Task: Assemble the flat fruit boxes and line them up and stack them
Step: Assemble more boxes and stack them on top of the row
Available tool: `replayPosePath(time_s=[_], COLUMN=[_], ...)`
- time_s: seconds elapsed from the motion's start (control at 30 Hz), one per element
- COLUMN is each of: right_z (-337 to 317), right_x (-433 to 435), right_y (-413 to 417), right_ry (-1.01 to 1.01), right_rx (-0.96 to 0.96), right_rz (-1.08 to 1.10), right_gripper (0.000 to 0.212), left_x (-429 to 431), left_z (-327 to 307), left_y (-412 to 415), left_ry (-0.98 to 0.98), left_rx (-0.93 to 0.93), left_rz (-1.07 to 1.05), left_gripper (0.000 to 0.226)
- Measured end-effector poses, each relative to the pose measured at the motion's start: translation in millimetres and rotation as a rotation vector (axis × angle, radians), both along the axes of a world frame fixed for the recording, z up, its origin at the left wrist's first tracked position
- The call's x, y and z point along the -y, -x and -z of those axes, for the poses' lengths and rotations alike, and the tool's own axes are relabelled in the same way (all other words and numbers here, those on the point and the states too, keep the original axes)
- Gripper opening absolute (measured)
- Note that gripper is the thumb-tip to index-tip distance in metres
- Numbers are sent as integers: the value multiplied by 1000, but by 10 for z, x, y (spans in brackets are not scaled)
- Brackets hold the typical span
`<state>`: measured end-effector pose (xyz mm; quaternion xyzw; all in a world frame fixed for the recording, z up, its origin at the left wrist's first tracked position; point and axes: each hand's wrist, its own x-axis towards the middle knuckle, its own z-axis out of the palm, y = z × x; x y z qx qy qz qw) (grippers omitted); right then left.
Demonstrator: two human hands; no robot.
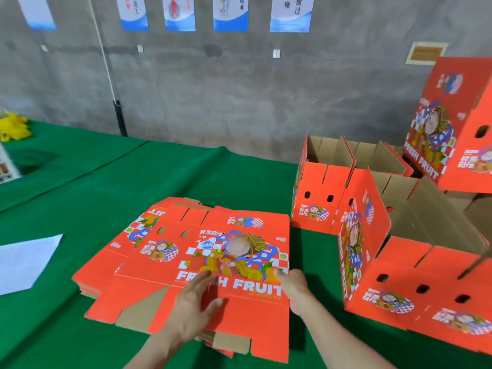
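Item one: a stack of flat boxes (191, 262), red printed cardboard with "FRESH FRUIT" lettering, lying on the green table cover (80, 195) directly in front of me, the sheets slightly fanned out at the left and near edges. My left hand (195, 307) lies palm down on the top sheet, fingers spread, flat against the lettering near the fold line. My right hand (294, 290) is at the right edge of the same sheet, thumb on top of the card and the other fingers curled over the edge; whether they pinch it from below I cannot tell. Item two: assembled boxes, open at the top with brown insides showing, standing to my right on the table; the nearest one (415, 286) is just beside the flat stack, and two more (319, 193) stand behind it, side by side. Item three: a closed red box (452, 123), tilted, sitting higher at the far right above the open ones. Item four: a white sheet of paper (26, 262) at the left of the table, well apart from the stack. Item five: yellow objects (13, 127) at the far left edge, too blurred to identify. Item six: a grey wall (213, 89) behind, hung with posters (230, 12).
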<state>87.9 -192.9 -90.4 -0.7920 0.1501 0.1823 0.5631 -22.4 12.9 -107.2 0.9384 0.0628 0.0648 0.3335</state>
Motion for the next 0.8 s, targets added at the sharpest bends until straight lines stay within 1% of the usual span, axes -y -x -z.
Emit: replayPosePath(time_s=[0.07, 0.1, 0.17, 0.2, 0.23, 0.27, 0.33, 0.37, 0.4, 0.47, 0.5, 0.53, 0.57, 0.63, 0.7, 0.77, 0.8], right_z=[-206, -326, -579, -690, -801, -908, -1067, -1136, -1181, -1293, -1355, -1434, -1517, -1660, -1750, -1833, -1856], right_x=[9, 16, 49, 77, 115, 153, 264, 313, 356, 434, 470, 508, 553, 664, 785, 902, 968], right_y=[-73, -93, -111, -116, -112, -100, -57, -20, 11, 95, 137, 193, 241, 337, 471, 646, 706], right_ry=[-111, -136, -153, -145, -126, -84, 11, 23, -4, -227, -352, -422, -446, -474, -429, -279, -223], right_rx=[22, 27, 18, 8, 7, 11, 30, 31, 37, 10, 13, 26, 35, 7, -20, 56, 148], right_rz=[34, 46, 75, 89, 104, 107, 69, 46, 28, 62, 110, 149, 176, 216, 236, 232, 245], right_gripper=[17, 17, 14, 13, 13, 14, 17, 19, 21, 17, 16, 18, 20, 26, 43, 46, 46], left_x=[-76, -111, -186, -219, -231, -222, -193, -167, -133, -49, -14, 9, 34, 111, 203, 304, 364], left_z=[-202, -317, -573, -707, -849, -992, -1278, -1402, -1521, -1757, -1878, -1973, -2088, -2348, -2606, -2859, -2973], left_y=[97, 141, 200, 223, 246, 267, 273, 282, 295, 299, 292, 272, 250, 240, 257, 289, 306], left_ry=[-90, -142, -253, -312, -394, -503, -672, -682, -698, -750, -763, -799, -839, -856, -832, -818, -809], left_rx=[20, 21, 33, 56, 104, 192, 447, 534, 569, 469, 414, 384, 406, 451, 465, 444, 446], left_rz=[140, 222, 342, 375, 383, 370, 342, 351, 346, 291, 257, 222, 210, 228, 284, 315, 321], left_gripper=[67, 75, 95, 99, 94, 81, 44, 33, 24, 28, 26, 23, 22, 20, 18, 16, 15])
